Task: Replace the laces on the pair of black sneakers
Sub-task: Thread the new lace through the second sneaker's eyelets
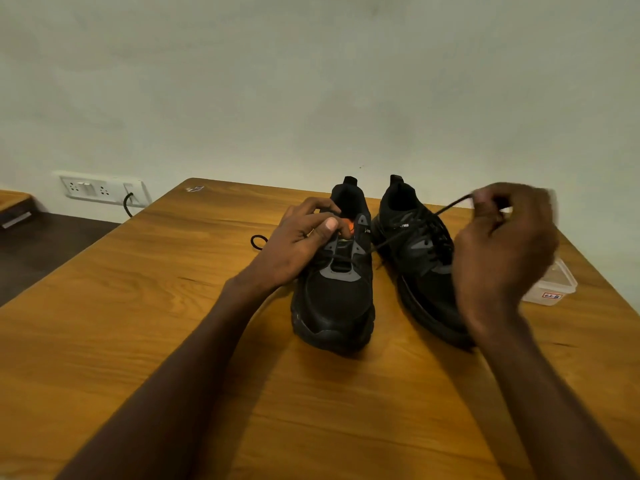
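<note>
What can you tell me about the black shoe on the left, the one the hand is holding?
The left sneaker is black with grey patches by the lace holes and a bit of orange inside near the tongue. It stands upright on the wooden table, toe toward the camera, beside its twin. The left hand grips its upper part. A black lace runs from its lowest eyelets up to the right hand, which pinches it. The upper eyelets look unlaced.

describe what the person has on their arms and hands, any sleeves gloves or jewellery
Both arms are bare from the lower frame edge to the fingers: no sleeve shows in the head view. The left hand wears no glove, ring or watch. The right hand is motion-blurred, but no glove, watch or band can be made out on it or its wrist.
</note>
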Motion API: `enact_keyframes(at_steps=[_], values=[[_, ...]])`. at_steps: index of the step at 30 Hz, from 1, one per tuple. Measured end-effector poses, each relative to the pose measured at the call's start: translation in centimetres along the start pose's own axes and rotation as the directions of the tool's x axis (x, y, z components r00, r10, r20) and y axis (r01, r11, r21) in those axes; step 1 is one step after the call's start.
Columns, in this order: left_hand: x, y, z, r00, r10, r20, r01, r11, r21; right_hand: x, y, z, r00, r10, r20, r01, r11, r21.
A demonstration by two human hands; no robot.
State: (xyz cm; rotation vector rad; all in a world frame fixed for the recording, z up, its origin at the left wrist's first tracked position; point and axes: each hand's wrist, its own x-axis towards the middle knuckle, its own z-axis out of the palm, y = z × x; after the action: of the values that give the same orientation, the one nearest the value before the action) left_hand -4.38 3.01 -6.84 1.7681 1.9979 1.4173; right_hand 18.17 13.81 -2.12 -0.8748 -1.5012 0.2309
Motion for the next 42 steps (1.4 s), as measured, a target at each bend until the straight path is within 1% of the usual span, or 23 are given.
enact_keyframes(at_steps=[1, 3, 4, 6, 7, 8, 9, 12, 14, 15, 17, 19, 21, 23, 24, 26, 28, 30, 32, 35, 37, 39, 42], values=[[0.0, 0.1, 0.0, 1.0, -0.003, 0.0, 0.003, 1.0, -0.006, 0.3, 0.1, -0.2, 1.0, -0.022, -0.014, 0.021, 0.999, -0.039], [0.0, 0.3, 0.0, 1.0, -0.012, 0.004, 0.012, 1.0, -0.025, 0.0, 0.0, 0.0, 0.977, -0.135, 0.167, 0.141, 0.99, -0.028], [-0.1, 0.3, 0.0, 1.0, -0.018, 0.004, 0.018, 0.999, -0.036, -0.6, -0.3, 0.4, 0.926, -0.197, 0.322, 0.206, 0.979, 0.007], [-0.1, 0.3, 0.1, 1.0, -0.02, 0.002, 0.02, 0.999, -0.051, -2.2, -0.9, 1.4, 0.732, -0.261, 0.629, 0.315, 0.949, 0.027], [-0.1, 0.3, 0.0, 1.0, -0.021, -0.002, 0.021, 0.998, -0.058, -3.1, -1.0, 1.9, 0.638, -0.252, 0.728, 0.343, 0.939, 0.024], [-0.2, 0.4, 0.0, 1.0, -0.022, -0.004, 0.021, 0.997, -0.069, -3.5, -0.8, 2.2, 0.601, -0.228, 0.766, 0.338, 0.941, 0.015], [-0.2, 0.4, -0.1, 1.0, -0.023, -0.005, 0.023, 0.996, -0.083, -3.6, -0.8, 2.3, 0.631, -0.198, 0.75, 0.299, 0.954, 0.001], [0.0, 0.1, -0.1, 0.999, -0.032, -0.002, 0.032, 0.994, -0.105, -1.5, 0.2, 1.1, 0.903, -0.063, 0.424, 0.102, 0.992, -0.07], [0.1, 0.1, -0.1, 0.999, -0.037, -0.007, 0.036, 0.993, -0.113, 0.0, 0.7, 0.2, 0.958, -0.034, 0.286, 0.057, 0.996, -0.073], [0.1, 0.1, 0.0, 0.999, -0.032, -0.012, 0.031, 0.993, -0.115, 0.1, 0.8, 0.1, 0.942, -0.061, 0.329, 0.087, 0.994, -0.065], [0.2, 0.0, 0.1, 1.0, -0.015, -0.02, 0.013, 0.993, -0.114, -0.8, 0.3, 0.7, 0.824, -0.16, 0.544, 0.219, 0.975, -0.044], [0.3, -0.1, 0.2, 1.0, 0.001, -0.018, -0.003, 0.994, -0.114, -2.4, -0.4, 1.6, 0.613, -0.196, 0.766, 0.319, 0.948, -0.013], [0.2, -0.2, 0.1, 1.0, -0.011, -0.013, 0.009, 0.994, -0.107, -3.1, -0.6, 2.3, 0.487, -0.175, 0.856, 0.29, 0.956, 0.031], [0.2, 0.1, 0.0, 1.0, -0.021, -0.003, 0.02, 0.995, -0.1, -2.7, -0.3, 2.1, 0.547, -0.131, 0.827, 0.217, 0.976, 0.01], [0.2, 0.3, -0.1, 1.0, -0.016, 0.0, 0.016, 0.994, -0.113, -2.4, 0.0, 1.8, 0.648, -0.097, 0.755, 0.173, 0.985, -0.022], [0.1, 1.1, -0.3, 1.0, 0.011, 0.023, -0.007, 0.985, -0.172, -1.3, 0.6, 0.9, 0.898, -0.004, 0.44, 0.064, 0.99, -0.123], [0.0, 1.8, -0.4, 0.999, 0.02, 0.033, -0.014, 0.982, -0.187, -0.1, 0.9, 0.0, 0.989, 0.043, 0.145, -0.001, 0.961, -0.278], [0.0, 1.9, -0.4, 0.999, 0.005, 0.034, 0.001, 0.984, -0.177, 0.2, 1.0, -0.1, 0.992, 0.039, 0.117, 0.001, 0.947, -0.32], [0.0, 1.6, -0.4, 1.0, -0.003, 0.031, 0.008, 0.987, -0.159, -0.5, 0.3, 0.3, 0.953, -0.083, 0.29, 0.149, 0.965, -0.214], [0.1, 0.9, -0.3, 1.0, 0.006, 0.025, -0.003, 0.99, -0.138, -2.7, -0.9, 1.5, 0.691, -0.197, 0.696, 0.366, 0.925, -0.101], [0.2, 0.5, -0.3, 1.0, 0.001, 0.021, 0.001, 0.993, -0.116, -3.2, -0.7, 2.2, 0.565, -0.148, 0.812, 0.375, 0.923, -0.092], [0.2, 0.3, -0.3, 1.0, -0.014, 0.022, 0.016, 0.994, -0.108, -2.9, -0.1, 2.1, 0.65, -0.106, 0.752, 0.264, 0.96, -0.093], [0.3, 0.6, -0.3, 1.0, 0.015, 0.024, -0.012, 0.992, -0.127, -1.2, 1.1, 1.0, 0.927, -0.043, 0.372, 0.131, 0.968, -0.214]])
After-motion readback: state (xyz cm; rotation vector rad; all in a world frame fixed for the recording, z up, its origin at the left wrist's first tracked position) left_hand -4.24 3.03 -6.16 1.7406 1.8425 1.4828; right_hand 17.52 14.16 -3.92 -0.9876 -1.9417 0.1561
